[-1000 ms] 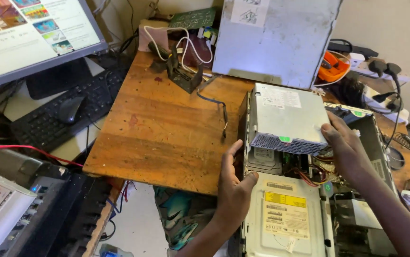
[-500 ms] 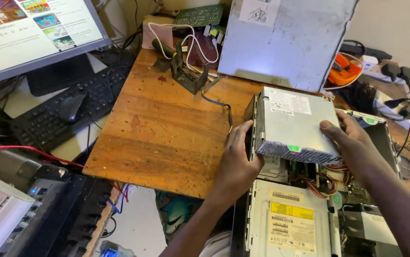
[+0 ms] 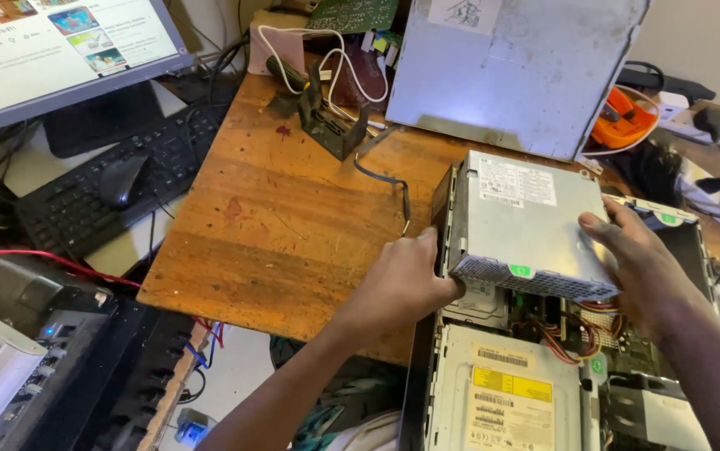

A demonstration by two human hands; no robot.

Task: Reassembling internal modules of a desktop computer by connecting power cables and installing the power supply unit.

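— Now, where's the power supply box (image 3: 527,221)?
— Tilted above the open computer case (image 3: 543,392), counter's (image 3: 293,225) 4 o'clock corner. Your left hand (image 3: 401,284) clamps its 9 o'clock edge, your right hand (image 3: 635,259) its 3 o'clock edge, likely balancing the weight.

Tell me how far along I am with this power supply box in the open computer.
Done: the case cover panel is off and leans behind the wooden table. In hand: your left hand and right hand grip the grey power supply, raised and tilted over the open case. Left: red cables run beneath it; whether they are unplugged can't be seen.
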